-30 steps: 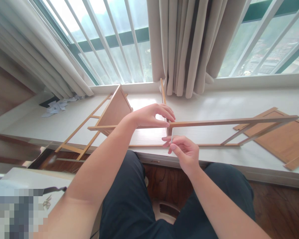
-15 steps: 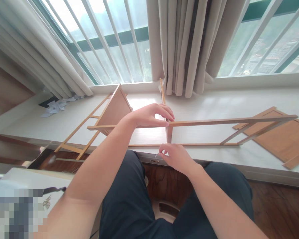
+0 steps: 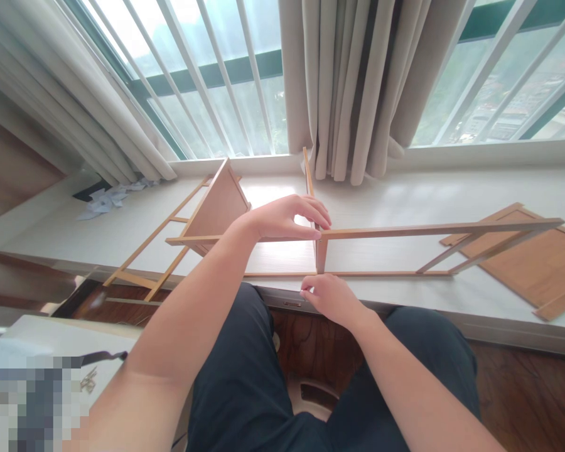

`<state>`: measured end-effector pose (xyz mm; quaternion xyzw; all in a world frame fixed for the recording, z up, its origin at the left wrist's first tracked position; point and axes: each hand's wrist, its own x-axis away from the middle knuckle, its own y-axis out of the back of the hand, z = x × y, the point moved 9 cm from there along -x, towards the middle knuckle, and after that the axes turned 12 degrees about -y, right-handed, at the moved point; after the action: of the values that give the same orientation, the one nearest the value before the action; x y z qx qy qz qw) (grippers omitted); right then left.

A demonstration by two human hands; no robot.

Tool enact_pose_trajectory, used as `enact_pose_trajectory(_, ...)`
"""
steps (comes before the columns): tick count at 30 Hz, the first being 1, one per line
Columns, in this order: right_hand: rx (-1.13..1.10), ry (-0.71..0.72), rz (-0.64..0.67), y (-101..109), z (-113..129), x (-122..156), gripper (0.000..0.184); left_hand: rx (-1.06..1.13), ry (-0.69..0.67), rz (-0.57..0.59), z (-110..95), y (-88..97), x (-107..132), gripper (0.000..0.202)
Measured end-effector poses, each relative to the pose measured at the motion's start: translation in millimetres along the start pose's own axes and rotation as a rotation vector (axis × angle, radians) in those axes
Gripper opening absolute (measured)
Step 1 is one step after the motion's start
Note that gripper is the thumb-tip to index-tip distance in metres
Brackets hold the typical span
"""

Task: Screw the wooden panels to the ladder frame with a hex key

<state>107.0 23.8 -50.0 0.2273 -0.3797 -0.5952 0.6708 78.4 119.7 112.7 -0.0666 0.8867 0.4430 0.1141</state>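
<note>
Wooden frame [image 3: 405, 230], partly behind the left forearm [image 3: 198, 311]

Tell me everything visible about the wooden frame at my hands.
The wooden frame looks brown: slim rails, a crosspiece near the middle, and bars near its right end. It appears to stand on edge on the white ledge. Your left hand rests on the upper rail by that crosspiece; your right hand is by the lower rail, contact unclear.

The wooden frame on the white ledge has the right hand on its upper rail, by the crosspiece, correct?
No, the head view shows the left hand on the upper rail, by the crosspiece; the right hand is near the lower rail. The wooden frame is on the white ledge.
</note>
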Motion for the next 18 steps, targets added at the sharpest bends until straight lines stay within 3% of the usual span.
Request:
enact_pose_trajectory(12, -0.638, 0.008, -0.095, 23, -6, -1, 0.014, 0.016, 0.019, -0.014, 0, 0.5, 0, 0.022)
enact_pose_trajectory(18, -1.014, 0.195, -0.082, 35, 2, 6, 0.015, 0.013, 0.006, -0.005, -1, 0.1, -1, 0.021)
